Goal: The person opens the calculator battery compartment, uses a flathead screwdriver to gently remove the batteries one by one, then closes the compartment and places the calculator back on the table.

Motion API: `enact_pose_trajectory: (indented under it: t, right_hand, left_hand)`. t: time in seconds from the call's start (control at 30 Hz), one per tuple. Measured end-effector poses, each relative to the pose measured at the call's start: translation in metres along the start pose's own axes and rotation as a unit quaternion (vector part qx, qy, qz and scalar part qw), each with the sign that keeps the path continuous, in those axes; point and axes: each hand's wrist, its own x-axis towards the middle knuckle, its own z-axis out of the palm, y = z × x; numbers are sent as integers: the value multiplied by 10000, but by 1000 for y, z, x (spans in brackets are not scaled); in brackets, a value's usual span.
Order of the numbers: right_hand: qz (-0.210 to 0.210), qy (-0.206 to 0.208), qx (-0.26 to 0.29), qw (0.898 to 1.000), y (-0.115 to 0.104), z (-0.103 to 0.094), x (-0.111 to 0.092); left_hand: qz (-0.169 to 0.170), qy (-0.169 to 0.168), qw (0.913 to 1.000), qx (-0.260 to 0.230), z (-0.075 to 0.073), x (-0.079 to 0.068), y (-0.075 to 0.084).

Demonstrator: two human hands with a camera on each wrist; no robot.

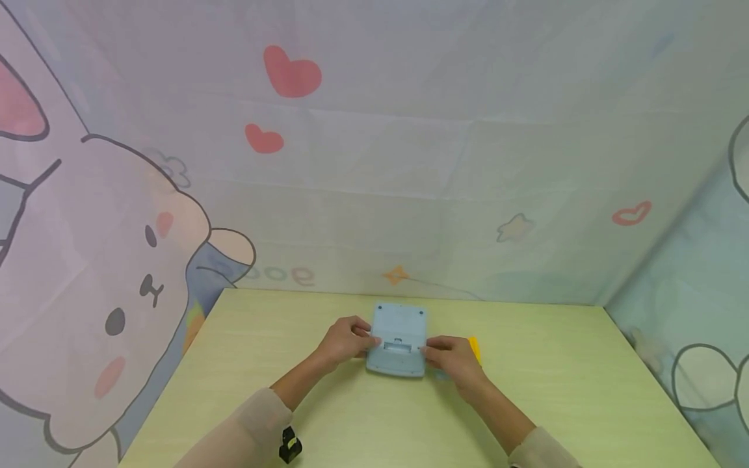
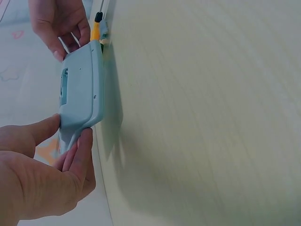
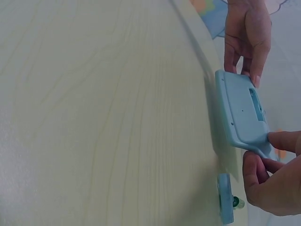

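Note:
A light-blue calculator (image 1: 397, 325) is held back side up over the table, its small battery compartment (image 1: 398, 348) uncovered. My left hand (image 1: 346, 339) grips its left edge, thumb on the back and fingers underneath. The right hand (image 1: 455, 359) pinches the opposite edge the same way. In the right wrist view a small light-blue plastic piece (image 3: 225, 197) stands out beside the right hand, with a green cylinder (image 3: 239, 202) like a battery against it. A screwdriver with a yellow handle (image 2: 95, 32) shows beyond the calculator in the left wrist view. The calculator's front is hidden.
The pale wood-grain table (image 1: 246, 364) ends at a far edge just behind the calculator. A printed cloth (image 1: 374, 162) with hearts and a rabbit hangs behind and at the sides. A small black object (image 1: 289, 445) shows by the left sleeve.

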Motion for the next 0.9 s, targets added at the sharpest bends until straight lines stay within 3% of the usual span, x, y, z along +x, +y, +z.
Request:
enact_pose_trajectory:
  t: [0.27, 0.77, 0.9]
  right_hand:
    - [-198, 18, -457, 9988, -1, 0, -2]
    - [-312, 17, -801, 9963, 3, -2, 1]
    - [-387, 26, -943, 9948, 5, -3, 4]
  left_hand:
    - [-322, 26, 9994, 89, 2, -2, 0]
    - [-250, -242, 9992, -195, 2, -1, -3]
    - [-391, -267, 9982, -374, 0, 0, -3]
